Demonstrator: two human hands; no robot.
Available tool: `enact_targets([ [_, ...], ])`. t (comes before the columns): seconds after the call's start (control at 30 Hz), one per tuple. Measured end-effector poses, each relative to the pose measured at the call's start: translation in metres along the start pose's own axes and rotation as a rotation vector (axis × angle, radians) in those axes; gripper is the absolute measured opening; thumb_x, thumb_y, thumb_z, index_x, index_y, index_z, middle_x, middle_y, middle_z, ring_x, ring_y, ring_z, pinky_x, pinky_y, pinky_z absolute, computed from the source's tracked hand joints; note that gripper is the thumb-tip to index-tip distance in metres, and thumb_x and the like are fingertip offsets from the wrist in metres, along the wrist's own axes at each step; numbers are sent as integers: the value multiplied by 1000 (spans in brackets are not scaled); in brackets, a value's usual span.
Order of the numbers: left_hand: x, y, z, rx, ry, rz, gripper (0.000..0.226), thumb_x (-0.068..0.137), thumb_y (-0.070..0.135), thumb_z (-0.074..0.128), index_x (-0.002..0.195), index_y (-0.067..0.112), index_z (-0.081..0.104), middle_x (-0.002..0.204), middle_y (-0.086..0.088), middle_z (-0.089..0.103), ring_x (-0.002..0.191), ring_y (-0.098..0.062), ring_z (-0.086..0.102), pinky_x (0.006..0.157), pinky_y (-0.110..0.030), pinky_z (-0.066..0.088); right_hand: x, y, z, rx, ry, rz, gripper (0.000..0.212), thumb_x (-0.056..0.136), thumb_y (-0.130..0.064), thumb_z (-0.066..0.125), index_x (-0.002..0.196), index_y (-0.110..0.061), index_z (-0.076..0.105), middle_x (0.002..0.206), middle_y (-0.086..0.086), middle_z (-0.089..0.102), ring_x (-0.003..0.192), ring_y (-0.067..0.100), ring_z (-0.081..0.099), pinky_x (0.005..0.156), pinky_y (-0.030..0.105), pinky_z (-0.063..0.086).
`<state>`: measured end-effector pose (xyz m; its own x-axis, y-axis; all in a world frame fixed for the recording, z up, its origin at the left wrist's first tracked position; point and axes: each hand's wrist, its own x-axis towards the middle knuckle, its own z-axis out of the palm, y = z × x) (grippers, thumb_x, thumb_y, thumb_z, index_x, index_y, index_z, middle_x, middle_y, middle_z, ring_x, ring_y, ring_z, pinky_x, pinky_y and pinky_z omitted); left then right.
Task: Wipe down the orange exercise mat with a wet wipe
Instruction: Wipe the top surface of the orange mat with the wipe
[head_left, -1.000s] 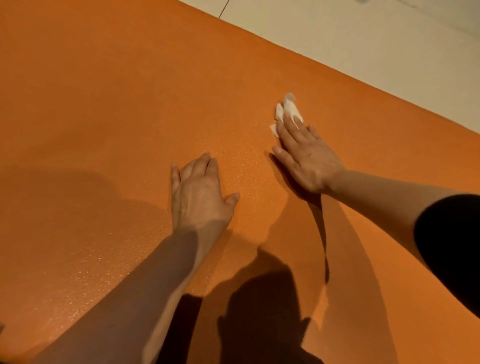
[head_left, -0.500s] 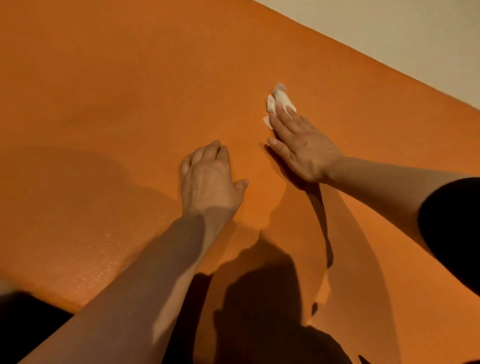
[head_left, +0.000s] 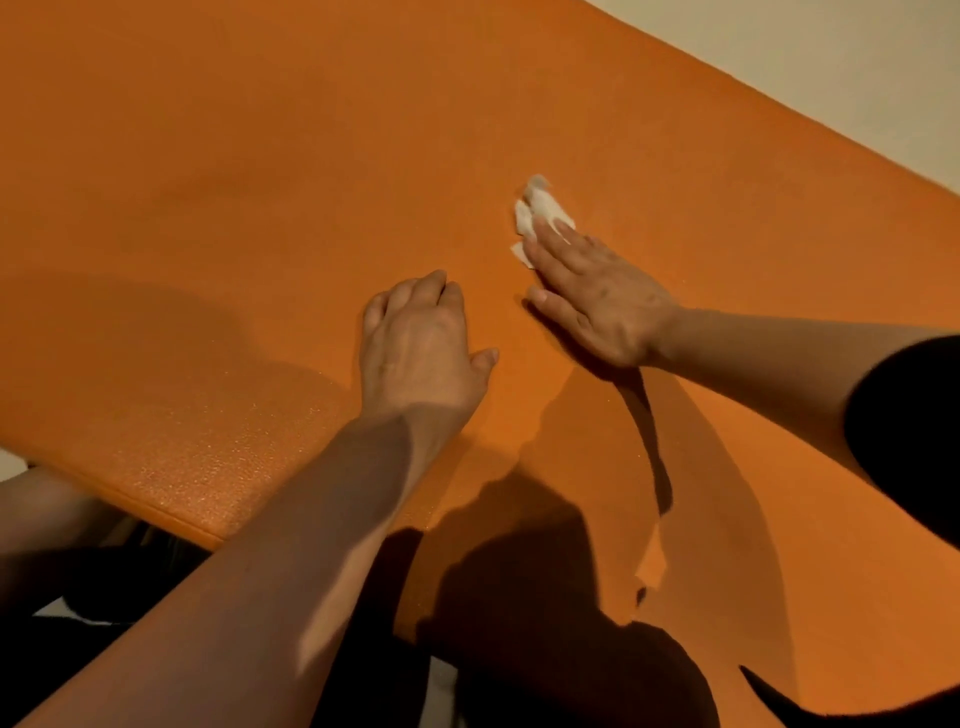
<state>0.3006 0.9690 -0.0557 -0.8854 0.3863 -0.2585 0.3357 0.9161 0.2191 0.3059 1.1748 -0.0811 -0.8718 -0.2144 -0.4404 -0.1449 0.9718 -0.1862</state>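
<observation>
Both hands sit lower against the mat than half a second ago, and its near edge now shows at lower left. Across the view the orange exercise mat (head_left: 260, 182) runs its long axis from lower left to upper right, its far edge meeting pale floor (head_left: 857, 67). Its surface is finely pebbled and glints near that edge. Flat, straight fingers of the right hand (head_left: 597, 296) press the crumpled white wet wipe (head_left: 540, 208) onto the mat, pointing up-left. Just beside it, the left hand (head_left: 415, 348) rests palm-down, relaxed, holding nothing.
</observation>
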Motion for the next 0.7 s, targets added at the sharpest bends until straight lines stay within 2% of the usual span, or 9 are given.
enact_targets([
  [0.1, -5, -7, -4, 8, -12, -1, 70, 90, 50, 56, 146, 14, 36, 156, -2, 27, 142, -22, 22, 116, -38, 13, -40, -8, 19, 48, 27, -41, 88, 85, -71, -12, 155, -18, -6, 162, 2, -15, 148, 14, -18, 121, 33, -6],
  [0.27, -29, -19, -8, 43, -8, 2, 68, 90, 52, 53, 144, 15, 38, 154, -2, 31, 141, -21, 25, 114, -37, 13, -43, -53, 23, 175, -39, -279, 75, 94, -62, 4, 156, -19, 1, 162, 0, -11, 148, 10, -15, 119, 27, -10],
  [0.4, -45, -20, -13, 72, -22, -3, 68, 91, 53, 52, 145, 14, 36, 154, -2, 30, 141, -22, 25, 115, -39, 13, 4, -40, 6, 89, -25, -141, 70, 95, -57, 6, 155, -21, -1, 162, 1, -11, 149, 13, -11, 118, 29, -10],
  [0.53, -59, -26, -23, 86, -40, 7, 68, 93, 53, 50, 146, 14, 35, 155, -3, 29, 141, -22, 24, 116, -40, 11, -17, -25, 10, 24, -30, 1, 69, 99, -59, 6, 155, -19, -5, 162, 2, -13, 148, 14, -14, 119, 31, -9],
  [0.63, -73, -34, -27, 95, -58, 4, 66, 93, 54, 50, 145, 16, 38, 154, -2, 30, 141, -22, 25, 117, -41, 11, -56, -62, 22, 157, -35, -78, 84, 85, -68, -4, 154, -21, -6, 160, -3, -17, 146, 10, -19, 117, 25, -15],
  [0.7, -83, -37, -28, 91, -52, -3, 64, 92, 54, 50, 144, 17, 39, 154, -2, 31, 140, -21, 26, 117, -41, 12, -56, -92, 23, 219, -52, -161, 79, 90, -66, 1, 155, -21, -4, 159, -6, -17, 146, 8, -18, 115, 22, -16],
])
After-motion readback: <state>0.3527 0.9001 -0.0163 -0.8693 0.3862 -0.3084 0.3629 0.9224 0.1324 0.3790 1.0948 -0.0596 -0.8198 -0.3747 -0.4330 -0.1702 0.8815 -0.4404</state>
